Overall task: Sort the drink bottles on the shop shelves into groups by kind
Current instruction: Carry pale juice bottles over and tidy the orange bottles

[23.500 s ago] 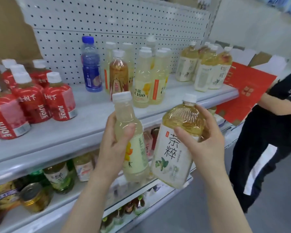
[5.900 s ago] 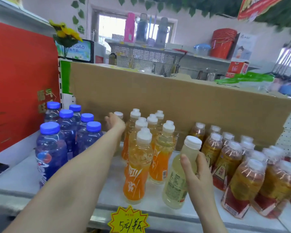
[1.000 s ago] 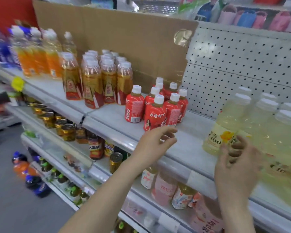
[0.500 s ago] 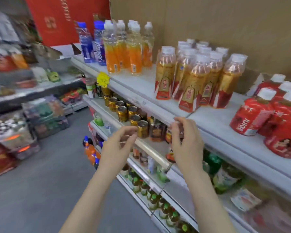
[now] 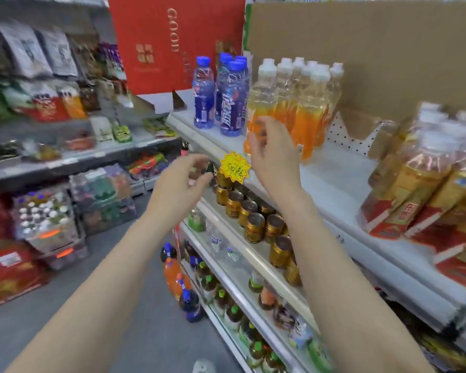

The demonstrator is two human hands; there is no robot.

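Note:
On the top shelf (image 5: 334,181) stand a group of blue-capped blue bottles (image 5: 226,95), then a group of white-capped orange drink bottles (image 5: 301,103), then amber tea bottles with red labels (image 5: 425,181) at the right, blurred. My right hand (image 5: 273,154) is raised in front of the nearest orange bottle, fingers loosely spread, holding nothing. My left hand (image 5: 182,181) hovers lower, in front of the shelf edge, fingers relaxed and empty.
A yellow price star (image 5: 234,166) hangs on the shelf edge between my hands. Gold cans (image 5: 253,219) line the second shelf, small bottles fill the lower ones. A cardboard sheet (image 5: 374,44) backs the top shelf. Snack shelves and cartons stand across the aisle at left.
The view has swung left along the shelf, from the red juice and tea bottles towards the orange and blue ones. Both hands rose; the right one now sits before the orange bottles.

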